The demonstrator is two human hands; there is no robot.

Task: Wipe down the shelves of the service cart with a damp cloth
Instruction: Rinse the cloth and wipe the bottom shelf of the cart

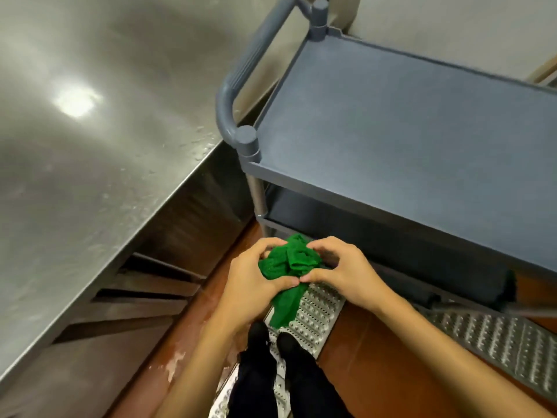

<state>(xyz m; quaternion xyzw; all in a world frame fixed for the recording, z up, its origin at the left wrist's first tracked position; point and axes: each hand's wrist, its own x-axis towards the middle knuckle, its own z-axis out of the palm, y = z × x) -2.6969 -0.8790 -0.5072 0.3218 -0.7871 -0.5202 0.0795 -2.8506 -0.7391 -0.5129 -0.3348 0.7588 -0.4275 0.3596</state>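
A bunched green cloth (289, 260) is held between both hands in front of me, one end hanging down toward the floor. My left hand (250, 276) grips its left side and my right hand (343, 273) grips its right side, thumbs touching. The grey service cart stands ahead on the right, its top shelf (407, 140) bare and flat. A lower shelf (346, 227) shows dark beneath it, mostly hidden. The cart's curved handle (238, 76) is at its left end.
A stainless steel counter (90, 146) fills the left side, with water drops near its edge beside the cart. A perforated metal floor grate (316, 315) runs under my feet on a reddish-brown floor. A white wall stands behind the cart.
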